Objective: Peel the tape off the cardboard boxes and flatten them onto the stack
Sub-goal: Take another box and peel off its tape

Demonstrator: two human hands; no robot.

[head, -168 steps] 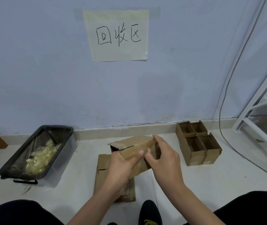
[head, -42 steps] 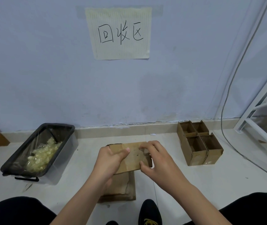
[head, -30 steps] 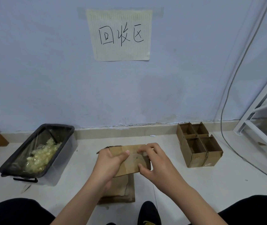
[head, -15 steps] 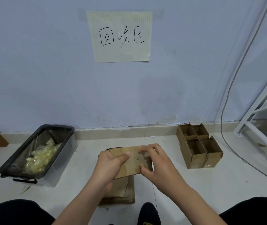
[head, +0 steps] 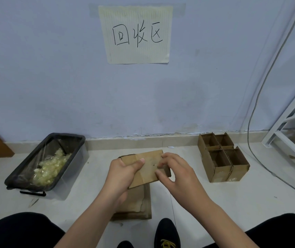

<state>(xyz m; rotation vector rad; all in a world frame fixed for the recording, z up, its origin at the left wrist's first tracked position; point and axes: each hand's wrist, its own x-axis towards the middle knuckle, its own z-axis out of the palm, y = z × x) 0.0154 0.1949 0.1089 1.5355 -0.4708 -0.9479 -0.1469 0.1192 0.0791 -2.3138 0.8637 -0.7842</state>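
Box (head: 145, 167) now pressed flatter than seconds earlier | left hand (head: 123, 173) clamped it, right hand (head: 177, 173) pinched its edge | stack (head: 134, 203) next.

A pale tiled floor (head: 196, 203) carries everything here. With the stack of flattened cardboard (head: 134, 204) as landmark: a black bin (head: 67, 140) lined with clear plastic and holding crumpled tape sits well to its left, against the baseboard. Four open cardboard boxes (head: 222, 158), packed together in a square, stand to its right. A black shoe (head: 167, 231) rests just in front of the stack. A thin cable (head: 286, 183) trails across the floor beyond the boxes.
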